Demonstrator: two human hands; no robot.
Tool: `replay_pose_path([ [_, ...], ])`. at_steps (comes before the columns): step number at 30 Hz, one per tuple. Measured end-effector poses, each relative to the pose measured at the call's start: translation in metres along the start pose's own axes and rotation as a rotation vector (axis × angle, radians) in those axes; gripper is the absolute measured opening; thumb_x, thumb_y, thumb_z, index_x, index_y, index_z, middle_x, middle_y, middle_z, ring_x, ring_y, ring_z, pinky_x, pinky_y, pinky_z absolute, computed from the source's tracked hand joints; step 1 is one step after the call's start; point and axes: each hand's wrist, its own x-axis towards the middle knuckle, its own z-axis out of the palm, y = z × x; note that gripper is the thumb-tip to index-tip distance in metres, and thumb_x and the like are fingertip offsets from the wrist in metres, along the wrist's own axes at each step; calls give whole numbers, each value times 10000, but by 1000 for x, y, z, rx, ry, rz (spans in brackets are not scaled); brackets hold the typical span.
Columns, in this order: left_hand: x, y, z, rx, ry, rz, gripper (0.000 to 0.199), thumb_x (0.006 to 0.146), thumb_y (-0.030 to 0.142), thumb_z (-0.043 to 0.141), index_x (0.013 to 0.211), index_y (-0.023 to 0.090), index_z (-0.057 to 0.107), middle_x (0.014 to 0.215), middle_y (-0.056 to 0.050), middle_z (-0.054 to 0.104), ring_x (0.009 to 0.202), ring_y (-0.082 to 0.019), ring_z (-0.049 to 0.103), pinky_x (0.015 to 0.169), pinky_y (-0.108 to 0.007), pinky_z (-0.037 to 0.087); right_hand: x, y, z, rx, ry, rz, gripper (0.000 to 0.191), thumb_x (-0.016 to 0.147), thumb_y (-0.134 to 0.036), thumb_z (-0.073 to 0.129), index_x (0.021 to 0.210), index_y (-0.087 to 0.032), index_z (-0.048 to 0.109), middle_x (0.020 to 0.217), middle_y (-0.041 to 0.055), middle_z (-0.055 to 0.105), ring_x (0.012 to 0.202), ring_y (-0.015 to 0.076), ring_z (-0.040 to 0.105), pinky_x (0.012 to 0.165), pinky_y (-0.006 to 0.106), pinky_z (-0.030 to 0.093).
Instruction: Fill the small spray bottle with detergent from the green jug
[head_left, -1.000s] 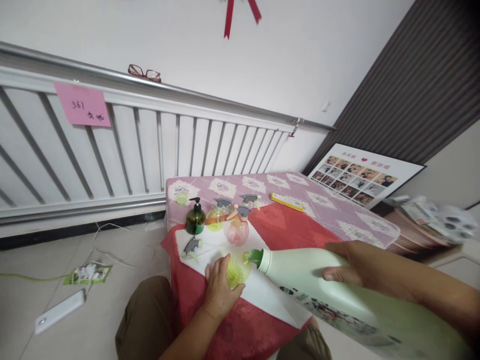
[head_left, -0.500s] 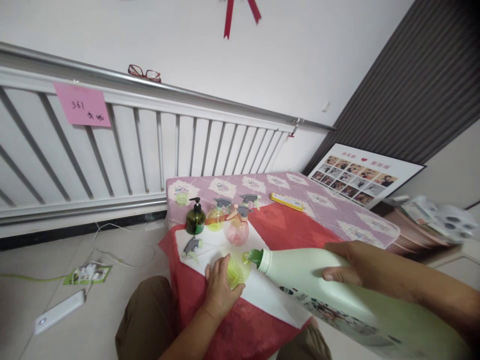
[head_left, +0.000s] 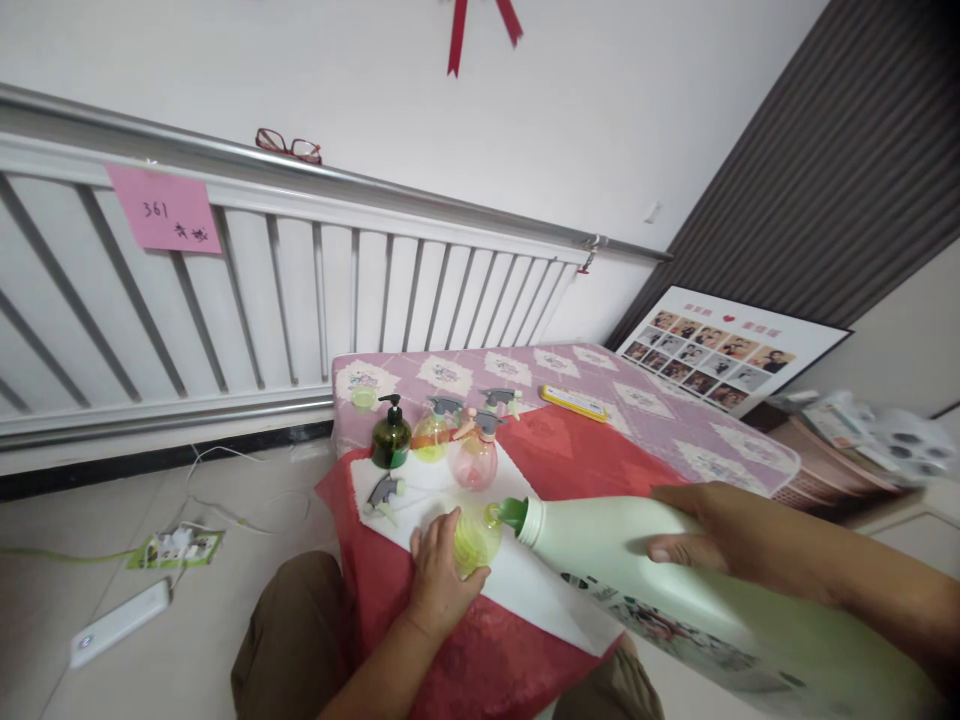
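My left hand [head_left: 442,572] is wrapped round a clear yellow-green spray bottle [head_left: 478,540] whose top is off, its mouth turned toward the right. In my right hand [head_left: 709,535] a large pale green jug [head_left: 637,560] lies tilted on its side, gripped by the handle. The jug's green spout [head_left: 513,514] meets the bottle's mouth. A loose grey trigger spray head [head_left: 385,495] rests on the white cloth [head_left: 551,600] left of the bottle. Behind stand a pink spray bottle [head_left: 475,462], a yellow spray bottle [head_left: 431,437] and a dark green pump bottle [head_left: 391,436].
A red cloth [head_left: 577,460] lies under the white one on a purple patterned table cover [head_left: 517,375]. Farther back are another spray head [head_left: 500,401], a yellow case [head_left: 573,403] and a small greenish lid [head_left: 364,398]. A power strip [head_left: 176,548] with cords is on the floor, left.
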Motion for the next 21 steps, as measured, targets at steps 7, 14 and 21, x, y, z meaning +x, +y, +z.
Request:
replay_pose_path([
  [7,0,-1,1,2,9,3,781,650,280,664,1359,195,349,1343,-128,513,1299,-282,414,1144,-535,157,-1,-1,-2,4,-28,3,424,793,-608,509,835,-199,610,854,72,705,773,260,650,632,309,444],
  [14,0,-1,0,8,16,6,781,653,281,659,1363,191,345,1337,-126,515,1292,-279,421,1143,-531,165,-1,-1,-3,-12,-53,21,432,800,-617,509,869,-202,606,884,63,707,809,266,648,669,322,460],
  [21,1,-2,1,13,1,0,788,647,292,667,1362,205,346,1342,-121,514,1291,-282,420,1140,-530,173,1,2,-3,4,-60,23,424,806,-616,514,879,-209,608,897,58,712,821,269,653,670,319,468],
])
